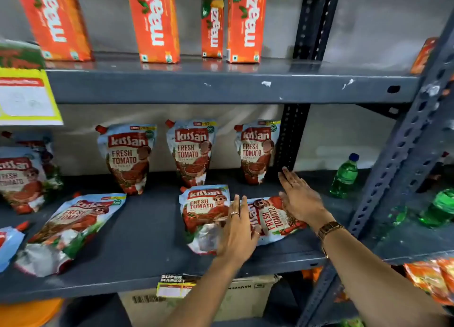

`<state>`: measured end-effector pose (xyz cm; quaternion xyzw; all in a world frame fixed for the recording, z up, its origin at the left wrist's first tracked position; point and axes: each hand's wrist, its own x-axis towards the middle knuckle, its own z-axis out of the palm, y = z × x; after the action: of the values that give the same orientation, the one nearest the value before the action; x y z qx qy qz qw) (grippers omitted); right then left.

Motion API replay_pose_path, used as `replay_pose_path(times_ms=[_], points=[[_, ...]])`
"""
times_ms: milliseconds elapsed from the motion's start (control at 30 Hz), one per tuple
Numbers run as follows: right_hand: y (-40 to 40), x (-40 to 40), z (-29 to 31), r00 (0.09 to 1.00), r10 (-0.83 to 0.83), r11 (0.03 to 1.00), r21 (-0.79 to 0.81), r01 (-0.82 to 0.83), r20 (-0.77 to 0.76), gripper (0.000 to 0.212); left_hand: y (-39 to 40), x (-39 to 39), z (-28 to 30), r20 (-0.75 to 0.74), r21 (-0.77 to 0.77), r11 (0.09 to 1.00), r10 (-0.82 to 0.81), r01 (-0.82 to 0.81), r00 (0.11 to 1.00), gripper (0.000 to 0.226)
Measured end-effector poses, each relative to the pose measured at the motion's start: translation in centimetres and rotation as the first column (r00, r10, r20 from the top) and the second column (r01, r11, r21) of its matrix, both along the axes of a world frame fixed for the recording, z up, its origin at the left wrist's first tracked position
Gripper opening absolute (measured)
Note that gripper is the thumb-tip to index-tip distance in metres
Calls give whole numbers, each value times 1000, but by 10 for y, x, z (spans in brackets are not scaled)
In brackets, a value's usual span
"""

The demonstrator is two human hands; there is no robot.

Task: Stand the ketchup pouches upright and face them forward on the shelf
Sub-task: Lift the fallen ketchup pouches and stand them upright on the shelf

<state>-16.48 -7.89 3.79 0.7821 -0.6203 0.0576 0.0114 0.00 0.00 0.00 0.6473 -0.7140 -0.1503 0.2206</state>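
Three Kissan ketchup pouches stand upright against the back of the grey shelf (152,231), at left (126,156), middle (191,152) and right (256,151), labels facing me. One pouch (204,211) lies flat near the front, and a second one (272,220) lies sideways to its right. My left hand (237,231) hovers flat, fingers spread, over the gap between these two. My right hand (298,196) is open above the sideways pouch's right end. Another pouch (71,228) lies tilted at front left. More pouches (21,179) lean at the far left.
Orange Maaza juice cartons (153,22) stand on the shelf above. Green bottles (345,175) stand on the shelf to the right, behind a perforated steel upright (403,150). A yellow price tag (27,96) hangs at left. A cardboard box (245,299) sits below the shelf.
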Motion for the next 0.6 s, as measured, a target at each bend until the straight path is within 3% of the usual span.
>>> replay_pose_path(times_ms=[133,267,433,600], points=[[-20,-9,-5,998,-50,993,109,54,-38,53,-8,-18,-14,120,183,977,-131,108,984,77],[-29,-9,-12,977,-30,979,191,71,-211,38,-16,-30,-24,262,271,953,-210,137,942,73],[-30,-9,-10,985,-64,985,145,88,-159,34,-20,-38,-24,285,246,963,-183,112,941,55],[-30,-12,-7,967,-226,956,164,243,-120,31,-35,-31,-22,199,235,968,-138,89,970,52]])
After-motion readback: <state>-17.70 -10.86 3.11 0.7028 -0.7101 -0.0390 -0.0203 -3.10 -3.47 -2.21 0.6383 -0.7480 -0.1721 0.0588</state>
